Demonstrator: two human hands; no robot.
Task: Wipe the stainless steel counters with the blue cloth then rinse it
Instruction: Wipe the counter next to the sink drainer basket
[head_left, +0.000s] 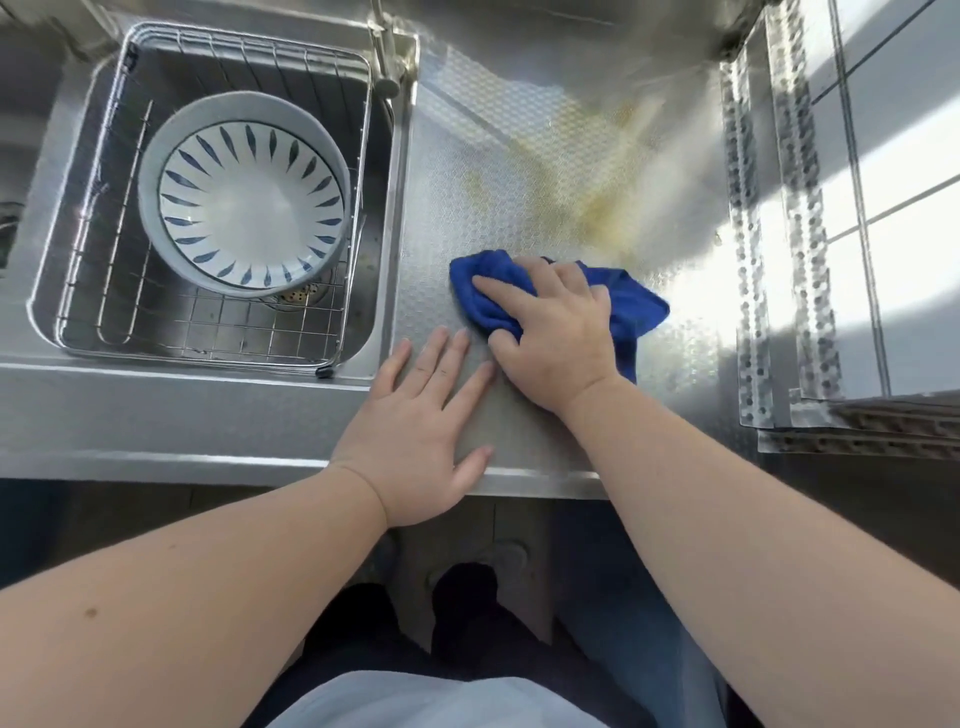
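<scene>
The blue cloth lies bunched on the textured stainless steel counter, near its middle. My right hand presses down on the cloth, its fingers spread over the folds and the thumb curled at the cloth's near edge. My left hand lies flat on the counter at the front edge, fingers straight, just left of the cloth and apart from it. A yellowish smear marks the counter behind the cloth.
Left of the counter is a sink with a wire basket holding a white bowl with blue strokes. A tap stands at the sink's back corner. Perforated metal strips line the right side.
</scene>
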